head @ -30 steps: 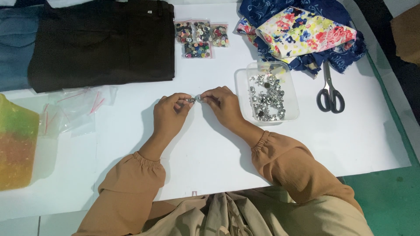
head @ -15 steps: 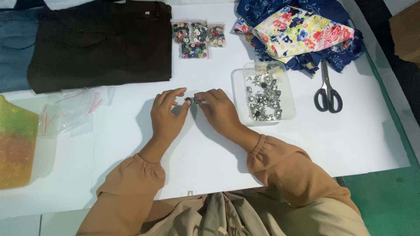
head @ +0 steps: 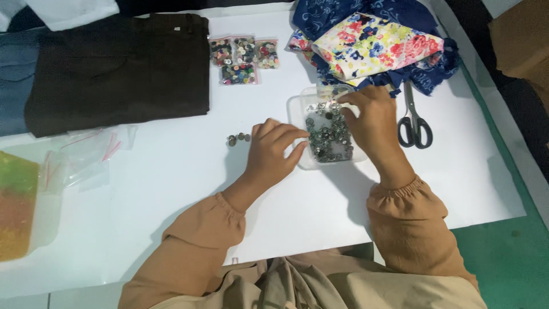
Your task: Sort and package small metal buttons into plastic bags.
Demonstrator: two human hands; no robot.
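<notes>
The clear tray (head: pixel 300 109) of metal buttons (head: pixel 329 137) sits on the white bench (head: pixel 171 189). The right hand (head: pixel 372 123) reaches into it, fingers curled over buttons; the left hand (head: pixel 273 151), fingers loosely bent, touches its near edge. Scissors (head: pixel 414 117) lie just beside the tray.

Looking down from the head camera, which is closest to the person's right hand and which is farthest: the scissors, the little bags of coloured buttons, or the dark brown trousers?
From the right hand:
1. Scissors, just to its right on the white table.
2. Bags of coloured buttons, up and to its left.
3. Dark brown trousers, far left, folded at the table's back edge.
</notes>
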